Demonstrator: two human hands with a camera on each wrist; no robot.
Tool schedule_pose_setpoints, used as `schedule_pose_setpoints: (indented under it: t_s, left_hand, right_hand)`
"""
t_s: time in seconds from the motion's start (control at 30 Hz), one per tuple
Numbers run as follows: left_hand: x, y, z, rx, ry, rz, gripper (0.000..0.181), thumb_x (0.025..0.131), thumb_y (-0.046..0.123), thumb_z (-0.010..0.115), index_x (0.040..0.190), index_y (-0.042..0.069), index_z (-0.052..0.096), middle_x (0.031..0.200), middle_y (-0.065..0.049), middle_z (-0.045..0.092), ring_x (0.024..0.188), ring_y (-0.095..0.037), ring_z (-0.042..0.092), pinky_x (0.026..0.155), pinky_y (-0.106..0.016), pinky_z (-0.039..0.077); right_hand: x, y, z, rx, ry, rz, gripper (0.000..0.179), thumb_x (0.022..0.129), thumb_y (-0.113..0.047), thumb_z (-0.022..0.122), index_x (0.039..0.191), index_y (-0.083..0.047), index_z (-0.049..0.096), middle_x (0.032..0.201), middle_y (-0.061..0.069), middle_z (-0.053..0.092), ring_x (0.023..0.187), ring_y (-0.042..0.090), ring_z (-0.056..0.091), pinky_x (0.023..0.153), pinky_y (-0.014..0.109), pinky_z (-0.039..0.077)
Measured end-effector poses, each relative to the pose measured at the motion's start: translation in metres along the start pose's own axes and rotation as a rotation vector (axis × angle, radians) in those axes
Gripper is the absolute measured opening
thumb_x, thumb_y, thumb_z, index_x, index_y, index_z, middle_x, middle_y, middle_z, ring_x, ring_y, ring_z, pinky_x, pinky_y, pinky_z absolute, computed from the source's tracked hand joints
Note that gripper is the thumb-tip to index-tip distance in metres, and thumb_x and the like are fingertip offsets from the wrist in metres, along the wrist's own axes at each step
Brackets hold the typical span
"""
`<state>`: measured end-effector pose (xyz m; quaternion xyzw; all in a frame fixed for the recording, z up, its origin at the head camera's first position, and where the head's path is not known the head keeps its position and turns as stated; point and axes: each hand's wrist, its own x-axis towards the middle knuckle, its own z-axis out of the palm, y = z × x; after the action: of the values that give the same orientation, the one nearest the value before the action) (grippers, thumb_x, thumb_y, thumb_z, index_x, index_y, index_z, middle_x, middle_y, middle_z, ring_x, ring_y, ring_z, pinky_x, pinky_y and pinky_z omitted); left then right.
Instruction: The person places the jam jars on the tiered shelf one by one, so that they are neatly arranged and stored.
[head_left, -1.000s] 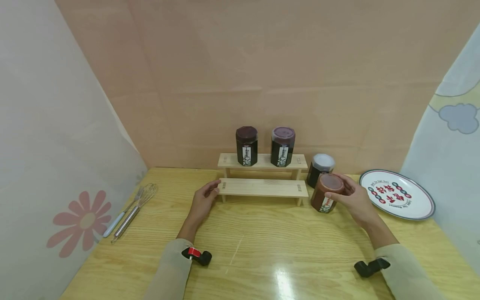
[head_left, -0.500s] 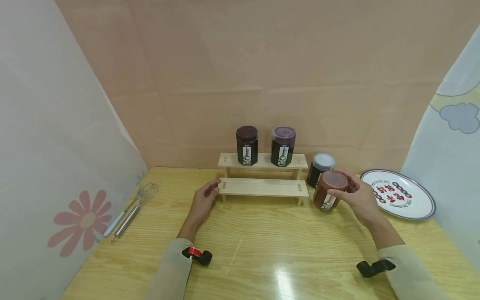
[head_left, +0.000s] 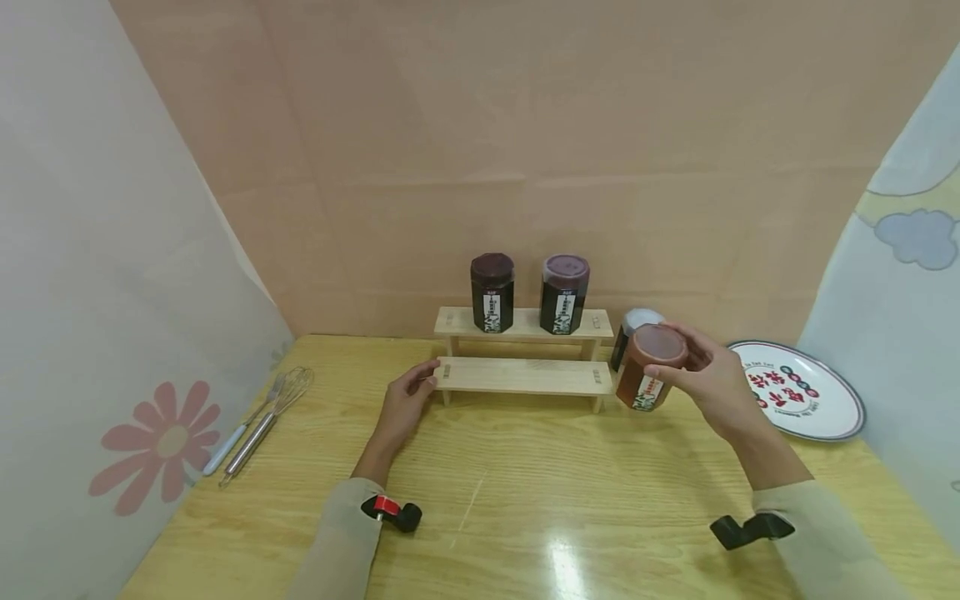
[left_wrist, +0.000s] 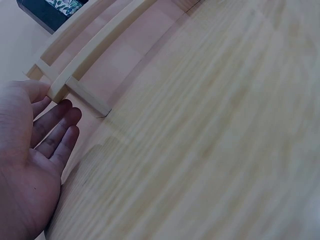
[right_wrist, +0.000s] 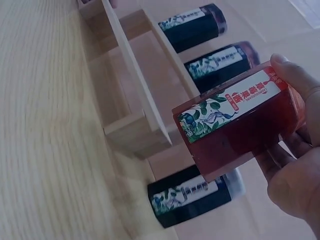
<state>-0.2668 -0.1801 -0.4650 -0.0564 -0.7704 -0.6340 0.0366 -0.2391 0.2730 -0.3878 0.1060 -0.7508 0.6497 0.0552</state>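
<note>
My right hand [head_left: 712,383] grips a red jam jar [right_wrist: 235,120] around its lid end. The jar is tilted and held up off the table, at the right end of a two-tier wooden shelf [head_left: 525,375]. Its label faces the right wrist camera. On the left side, my left hand [head_left: 407,400] pinches the end of the shelf's lower board between thumb and fingers, as the left wrist view shows its fingers [left_wrist: 55,125] beneath the corner. Two dark jars, one with a dark lid [head_left: 492,292] and one with a purple lid [head_left: 565,293], stand on the upper board.
A dark jar with a white lid [right_wrist: 195,195] stands on the table behind the held jar, partly hidden in the head view. Farther right lies an oval white plate [head_left: 832,400]. A whisk [head_left: 262,429] and a fork with a pale handle [head_left: 228,446] lie at the left.
My right hand has lifted the red jam jar up from the table and brought it slightly left, now overlapping the white-lidded jar more. The left hand stays at the shelf.
</note>
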Motion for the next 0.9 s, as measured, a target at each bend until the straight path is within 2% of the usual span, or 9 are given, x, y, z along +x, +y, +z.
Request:
schedule_pose_setpoints:
  t_s: [0.3, 0.57, 0.73, 0.9]
  left_hand:
    - [-0.001, -0.001, -0.003, 0.005, 0.003, 0.007, 0.037, 0.106, 0.012, 0.058, 0.142, 0.004, 0.061, 0.146, -0.019, 0.060, 0.129, -0.032, 0.057, 0.091, -0.011, 0.047]
    - [0.015, -0.030, -0.003, 0.017, 0.026, 0.001, 0.038, 0.107, 0.014, 0.057, 0.144, 0.006, 0.060, 0.149, -0.017, 0.058, 0.133, -0.032, 0.056, 0.091, -0.010, 0.046]
    - [0.015, -0.034, -0.003, 0.016, 0.040, 0.032, 0.036, 0.105, 0.017, 0.061, 0.141, 0.011, 0.064, 0.145, -0.014, 0.062, 0.128, -0.028, 0.059, 0.091, -0.011, 0.048]
    - [0.014, -0.033, -0.002, 0.028, 0.027, 0.056, 0.035, 0.105, 0.019, 0.061, 0.140, 0.013, 0.064, 0.144, -0.012, 0.063, 0.125, -0.025, 0.061, 0.094, -0.015, 0.050]
  right_hand:
    - [0.010, -0.008, 0.036, 0.021, -0.067, -0.043, 0.071, 0.090, -0.001, 0.078, 0.153, -0.005, 0.045, 0.131, -0.010, 0.064, 0.114, 0.001, 0.063, 0.089, 0.013, 0.054]
    - [0.025, -0.007, 0.071, 0.010, -0.109, -0.063, 0.073, 0.089, -0.007, 0.081, 0.152, -0.004, 0.046, 0.132, -0.007, 0.064, 0.115, 0.004, 0.063, 0.090, 0.016, 0.056]
    - [0.034, -0.006, 0.092, 0.028, -0.134, -0.035, 0.075, 0.088, -0.010, 0.083, 0.153, -0.007, 0.046, 0.135, -0.003, 0.062, 0.119, 0.006, 0.062, 0.093, 0.016, 0.055]
    - [0.041, -0.004, 0.109, 0.025, -0.134, 0.005, 0.077, 0.087, -0.014, 0.085, 0.153, -0.011, 0.047, 0.140, 0.004, 0.059, 0.118, 0.007, 0.061, 0.092, 0.016, 0.055]
